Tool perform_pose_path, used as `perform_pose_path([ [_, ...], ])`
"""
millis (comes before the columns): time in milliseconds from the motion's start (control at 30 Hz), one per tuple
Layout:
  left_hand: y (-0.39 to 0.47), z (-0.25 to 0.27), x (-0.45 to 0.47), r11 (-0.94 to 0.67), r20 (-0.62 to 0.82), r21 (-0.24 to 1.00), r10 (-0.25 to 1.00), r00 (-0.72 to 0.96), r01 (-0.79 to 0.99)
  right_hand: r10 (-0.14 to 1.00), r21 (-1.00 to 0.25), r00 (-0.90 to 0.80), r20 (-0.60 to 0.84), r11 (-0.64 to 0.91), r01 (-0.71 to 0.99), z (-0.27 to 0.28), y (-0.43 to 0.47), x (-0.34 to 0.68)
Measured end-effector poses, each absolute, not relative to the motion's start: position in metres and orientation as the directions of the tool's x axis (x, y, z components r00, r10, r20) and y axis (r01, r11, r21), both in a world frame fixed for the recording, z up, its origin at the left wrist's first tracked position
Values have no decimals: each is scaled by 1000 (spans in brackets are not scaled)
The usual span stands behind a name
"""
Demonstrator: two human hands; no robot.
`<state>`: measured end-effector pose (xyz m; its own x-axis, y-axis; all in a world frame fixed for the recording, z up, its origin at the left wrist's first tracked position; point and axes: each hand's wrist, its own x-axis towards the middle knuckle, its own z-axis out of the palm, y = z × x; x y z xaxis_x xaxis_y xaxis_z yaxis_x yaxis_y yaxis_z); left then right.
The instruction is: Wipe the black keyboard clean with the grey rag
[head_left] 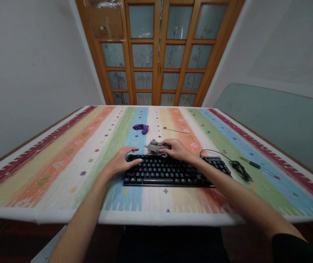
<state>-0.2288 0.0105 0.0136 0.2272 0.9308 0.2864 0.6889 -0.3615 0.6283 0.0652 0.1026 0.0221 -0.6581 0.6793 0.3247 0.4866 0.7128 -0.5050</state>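
While the left hand (122, 160) (digits parted) straddles the keyboard (160, 171) corner, the right hand (177, 149) clasps cloth (153, 147) — just behind.

Purple cloth (145, 128) on striped tablecloth (66, 166), wooden doors (155, 58) beyond.

The long black plastic keyboard (162, 170) lay flat, keys up, its spacebar (156, 180) toward six o'clock; its thin black cable (241, 171) curved from the one o'clock edge to a bundle at three. The crumpled grey fabric cloth (153, 146) sat bunched at the far edge, toward eleven o'clock.
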Motion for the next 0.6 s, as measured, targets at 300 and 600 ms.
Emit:
perform_pose_path([
  [300, 6, 15, -221, -492, 258, 550, 868, 424, 675, 668, -460, -696, 265, 722, 517, 5, 99, 66],
  [600, 8, 12, -223, -505, 275, 539, 862, 426, 674, 754, -436, -584, 301, 653, 619, 4, 103, 61],
])
